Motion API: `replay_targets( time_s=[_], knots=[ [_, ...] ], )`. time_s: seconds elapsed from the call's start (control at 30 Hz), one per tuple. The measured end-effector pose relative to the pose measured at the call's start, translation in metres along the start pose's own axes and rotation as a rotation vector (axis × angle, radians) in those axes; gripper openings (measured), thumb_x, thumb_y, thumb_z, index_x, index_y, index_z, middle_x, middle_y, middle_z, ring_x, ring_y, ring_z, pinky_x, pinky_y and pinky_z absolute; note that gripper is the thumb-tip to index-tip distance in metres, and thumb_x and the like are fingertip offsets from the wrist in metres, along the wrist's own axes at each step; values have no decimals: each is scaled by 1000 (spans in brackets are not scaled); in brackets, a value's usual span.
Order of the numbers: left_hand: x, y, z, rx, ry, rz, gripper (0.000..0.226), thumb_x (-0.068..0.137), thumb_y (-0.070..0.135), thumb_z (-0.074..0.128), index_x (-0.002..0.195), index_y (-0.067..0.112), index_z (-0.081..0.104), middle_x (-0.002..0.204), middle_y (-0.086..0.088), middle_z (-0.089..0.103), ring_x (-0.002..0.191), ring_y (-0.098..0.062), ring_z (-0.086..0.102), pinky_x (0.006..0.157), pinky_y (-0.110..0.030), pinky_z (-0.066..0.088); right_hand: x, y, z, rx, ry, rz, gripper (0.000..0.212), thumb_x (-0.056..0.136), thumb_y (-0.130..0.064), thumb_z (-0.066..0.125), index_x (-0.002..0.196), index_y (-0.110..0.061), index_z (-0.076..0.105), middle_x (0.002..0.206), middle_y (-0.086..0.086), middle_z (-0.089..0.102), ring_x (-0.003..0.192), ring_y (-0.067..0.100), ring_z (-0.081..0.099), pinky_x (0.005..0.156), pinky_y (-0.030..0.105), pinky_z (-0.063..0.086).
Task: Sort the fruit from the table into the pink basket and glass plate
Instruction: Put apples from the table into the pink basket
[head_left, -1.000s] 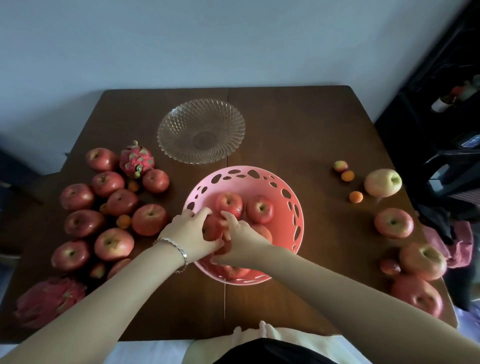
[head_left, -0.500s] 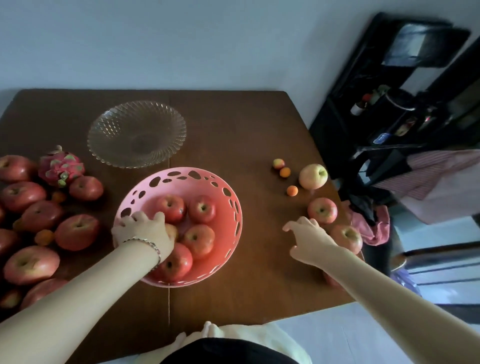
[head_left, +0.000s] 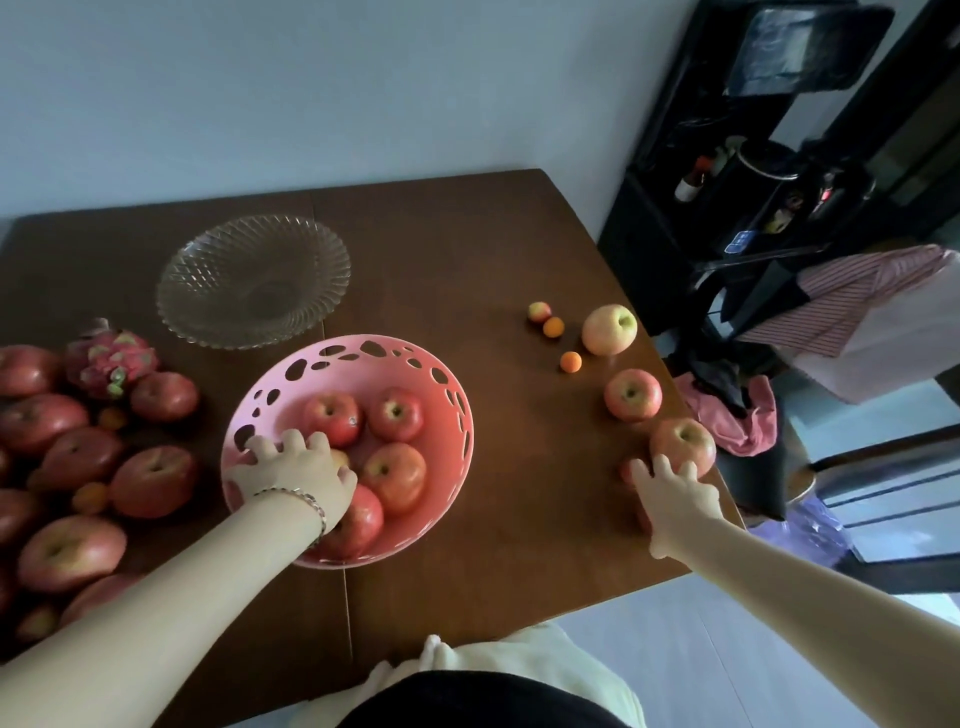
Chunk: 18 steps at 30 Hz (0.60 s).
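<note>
Apple (head_left: 682, 445) just beyond right hand (head_left: 673, 498), fingertips touching it.

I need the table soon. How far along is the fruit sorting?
Barely begun. Done: a few apples lie in the pink basket; the glass plate is empty. In hand: the left hand rests in the basket, the right hand reaches a red apple. Left: the big apple pile, dragon fruit and small fruits.

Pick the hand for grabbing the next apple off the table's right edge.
Right. The right hand already reaches the red apple there; the left hand rests inside the pink basket.
</note>
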<state>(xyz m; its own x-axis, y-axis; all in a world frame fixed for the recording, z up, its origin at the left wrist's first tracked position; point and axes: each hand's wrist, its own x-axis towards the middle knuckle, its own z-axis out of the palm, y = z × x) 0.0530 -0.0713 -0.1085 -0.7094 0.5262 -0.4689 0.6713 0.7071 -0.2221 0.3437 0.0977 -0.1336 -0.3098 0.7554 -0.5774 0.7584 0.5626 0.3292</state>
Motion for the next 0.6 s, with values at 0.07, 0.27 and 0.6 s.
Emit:
replay_targets(
  time_s=[0.07,0.27,0.6],
  knots=[
    [0,-1,1,7,7,7,51,90,49,29,131,20,35,139,-5,35,131,-35,25,96,-50,39,-7,-10,-15,29,64,-62,89,66,-27,76,138,-22,23,128,4,34,113,28,39,69,32,49],
    [-3,-15,1,-86,75,79,42,90,47,34,125,25,43,136,-2,37,129,-29,28,95,-43,38,-30,-66,-97,608,176,-422,71,61,-38,75,122,-31,40,119,-2,36,104,16,40,79,29,52],
    [-4,-50,13,-416,213,115,73,78,49,62,137,19,31,138,0,39,127,-22,40,92,-35,47,7,-231,-166,1366,-191,-440,48,79,-41,66,121,-25,50,106,0,54,74,20,60,55,34,57]
  ],
)
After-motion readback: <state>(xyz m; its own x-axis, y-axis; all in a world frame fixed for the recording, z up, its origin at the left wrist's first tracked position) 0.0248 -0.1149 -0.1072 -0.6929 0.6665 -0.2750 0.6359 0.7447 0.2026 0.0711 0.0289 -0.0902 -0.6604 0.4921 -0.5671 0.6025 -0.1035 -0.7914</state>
